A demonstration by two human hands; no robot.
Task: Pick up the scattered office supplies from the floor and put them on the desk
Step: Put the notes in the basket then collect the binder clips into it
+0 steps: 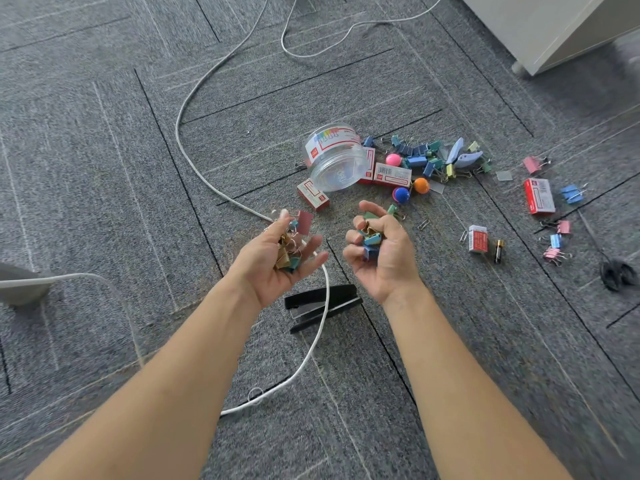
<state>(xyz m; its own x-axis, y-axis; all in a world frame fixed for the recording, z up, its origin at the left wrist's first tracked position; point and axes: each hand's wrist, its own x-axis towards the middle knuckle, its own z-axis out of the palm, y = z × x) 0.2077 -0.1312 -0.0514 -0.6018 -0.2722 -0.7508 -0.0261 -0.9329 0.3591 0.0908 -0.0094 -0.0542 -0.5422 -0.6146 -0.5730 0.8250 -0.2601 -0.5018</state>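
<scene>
My left hand point(273, 268) is cupped palm-up around a bunch of coloured binder clips point(289, 249). My right hand point(384, 258) curls around another bunch of binder clips point(370, 239). Both hover above the grey carpet. On the floor beyond them lie a tipped clear plastic jar point(334, 159), red-and-white staple boxes point(393, 174), several loose binder clips point(420, 157), coloured round pins point(401, 194), a staple remover point(462, 155), a battery point(498, 251) and a black stapler point(323, 303) under my wrists.
A white cable point(194, 161) snakes across the carpet and over the stapler. A white cabinet on casters point(554, 32) stands at the top right. More pink and blue clips point(557, 237), a red box point(538, 196) and a black object point(616, 273) lie at the right.
</scene>
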